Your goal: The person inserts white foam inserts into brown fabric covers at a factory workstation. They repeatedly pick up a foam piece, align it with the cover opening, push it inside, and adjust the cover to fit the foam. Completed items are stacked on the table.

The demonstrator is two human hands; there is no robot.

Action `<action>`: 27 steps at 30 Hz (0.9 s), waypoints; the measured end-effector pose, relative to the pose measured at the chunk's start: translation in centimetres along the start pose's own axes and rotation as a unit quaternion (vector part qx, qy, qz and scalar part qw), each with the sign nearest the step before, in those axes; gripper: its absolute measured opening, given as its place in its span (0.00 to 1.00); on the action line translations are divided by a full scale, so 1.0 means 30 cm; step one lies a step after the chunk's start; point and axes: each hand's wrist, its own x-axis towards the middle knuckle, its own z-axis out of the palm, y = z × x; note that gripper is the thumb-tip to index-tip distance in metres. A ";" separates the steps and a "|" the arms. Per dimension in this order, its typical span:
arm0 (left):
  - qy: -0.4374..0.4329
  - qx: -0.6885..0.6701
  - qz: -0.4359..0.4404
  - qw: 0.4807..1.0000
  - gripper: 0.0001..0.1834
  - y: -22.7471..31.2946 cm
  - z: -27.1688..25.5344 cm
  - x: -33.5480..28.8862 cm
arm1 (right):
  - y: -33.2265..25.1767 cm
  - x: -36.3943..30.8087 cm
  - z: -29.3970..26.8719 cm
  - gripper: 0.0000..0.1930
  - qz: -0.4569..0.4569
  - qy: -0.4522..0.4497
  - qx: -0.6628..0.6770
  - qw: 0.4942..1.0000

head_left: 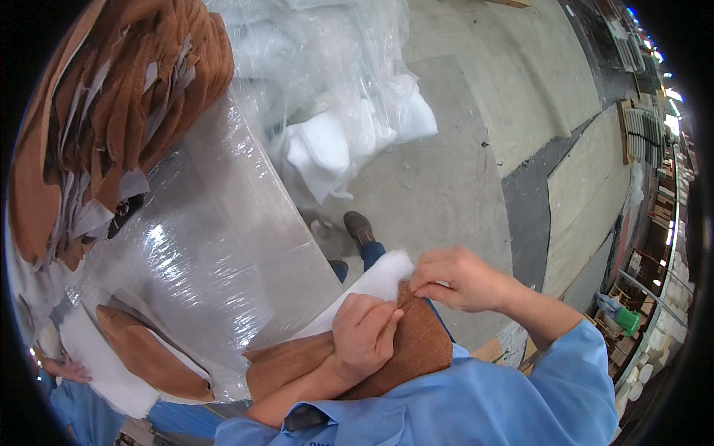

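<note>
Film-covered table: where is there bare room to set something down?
The table is free across its shiny middle, between the brown cloth stack at upper left, loose brown piece at lower left and white padding beside the left hand. Where the stack lies, it's crowded.

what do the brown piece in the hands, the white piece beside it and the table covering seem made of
Brown piece: probably textile, matte, judging by its soft folds and slightly textured surface. White piece: likely fibre wadding, matte, given its fuzzy edge. Table covering: apparently clear plastic film, glossy, with wrinkles and bright glints.
</note>
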 end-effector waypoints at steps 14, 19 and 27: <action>-0.117 0.006 -0.005 0.993 0.11 -0.008 0.024 0.009 | 0.133 0.002 0.044 0.07 0.027 -0.016 0.117 0.993; -0.116 0.020 0.001 0.993 0.10 -0.003 0.030 0.019 | 0.178 0.061 0.069 0.08 0.047 -0.008 0.130 0.990; -0.109 0.014 -0.036 0.993 0.11 0.014 0.041 0.037 | 0.239 0.127 0.086 0.07 0.047 -0.030 0.180 0.982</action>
